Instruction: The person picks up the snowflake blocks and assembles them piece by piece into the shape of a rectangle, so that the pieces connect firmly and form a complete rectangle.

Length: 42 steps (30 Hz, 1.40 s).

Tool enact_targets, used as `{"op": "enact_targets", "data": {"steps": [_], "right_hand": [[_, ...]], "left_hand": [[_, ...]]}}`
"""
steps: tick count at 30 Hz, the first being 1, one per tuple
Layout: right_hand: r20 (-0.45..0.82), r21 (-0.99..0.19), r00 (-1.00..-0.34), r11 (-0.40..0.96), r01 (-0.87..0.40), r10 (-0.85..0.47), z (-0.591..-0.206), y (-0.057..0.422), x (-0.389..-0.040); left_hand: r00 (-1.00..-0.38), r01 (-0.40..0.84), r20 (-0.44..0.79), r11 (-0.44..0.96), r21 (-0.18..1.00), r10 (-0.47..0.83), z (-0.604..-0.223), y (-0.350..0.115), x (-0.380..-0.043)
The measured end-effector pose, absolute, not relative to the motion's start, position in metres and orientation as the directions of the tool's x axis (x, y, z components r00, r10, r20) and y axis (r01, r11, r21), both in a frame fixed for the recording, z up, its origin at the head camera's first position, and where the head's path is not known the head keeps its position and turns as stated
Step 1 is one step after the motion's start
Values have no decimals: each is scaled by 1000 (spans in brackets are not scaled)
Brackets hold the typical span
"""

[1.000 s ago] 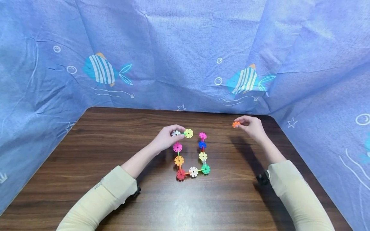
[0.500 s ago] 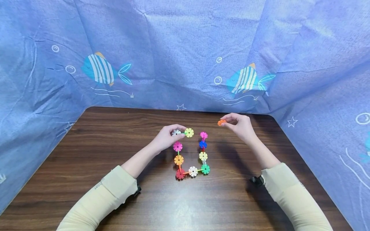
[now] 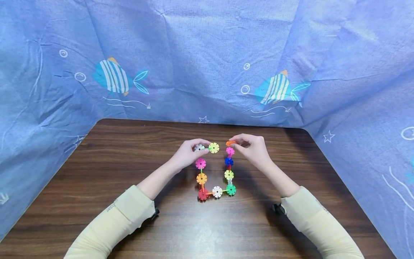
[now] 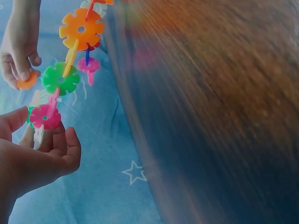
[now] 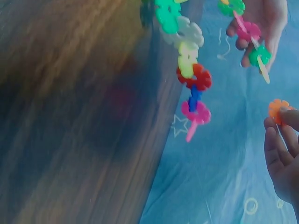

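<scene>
A chain of several notched plastic discs point(image 3: 217, 191), linked edge to edge in many colours, hangs in a U shape in the head view. My left hand point(image 3: 187, 155) grips its upper left end, near a white disc point(image 3: 199, 148), and a yellow disc point(image 3: 214, 148) sticks out past the fingertips. The left wrist view shows a pink disc point(image 4: 45, 116) by that thumb. My right hand point(image 3: 254, 149) pinches a loose orange disc point(image 3: 230, 143) between thumb and fingers, just above the pink disc point(image 3: 230, 150) at the chain's other end. Whether these two touch is unclear; in the right wrist view the orange disc point(image 5: 278, 109) looks apart.
A dark wood-grain table point(image 3: 155, 230) lies under both forearms. Behind it and at the sides hangs a blue cloth point(image 3: 200, 64) printed with fish, bubbles and stars. Each wrist carries a small black device point(image 3: 277, 208) by the rolled sleeve.
My right hand has moved left with the orange disc, from the table's far right to beside the chain's right end. The left hand and the chain have barely shifted.
</scene>
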State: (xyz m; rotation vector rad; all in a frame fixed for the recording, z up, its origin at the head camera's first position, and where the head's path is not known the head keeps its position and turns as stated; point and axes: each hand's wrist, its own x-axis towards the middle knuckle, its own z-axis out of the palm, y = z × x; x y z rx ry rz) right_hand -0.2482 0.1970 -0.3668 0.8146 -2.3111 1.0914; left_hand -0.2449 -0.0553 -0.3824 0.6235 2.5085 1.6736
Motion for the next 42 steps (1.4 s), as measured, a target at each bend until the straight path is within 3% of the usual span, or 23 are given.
{"op": "enact_targets", "data": {"steps": [9, 16, 24, 42], "right_hand": [[669, -486, -657, 464, -741, -349, -380, 181, -249], [678, -488, -645, 442, -753, -351, -384, 175, -249], [745, -395, -574, 469, -790, -339, -387, 172, -248], [784, -380, -529, 424, -822, -325, -390, 171, -247]], "left_hand": [[-917, 275, 145, 329, 903, 371, -380, -55, -243], [-914, 279, 148, 321, 905, 377, -381, -55, -242], [-922, 287, 173, 310, 906, 346, -381, -54, -239], [-933, 255, 174, 237, 938, 316, -389, -48, -235]]}}
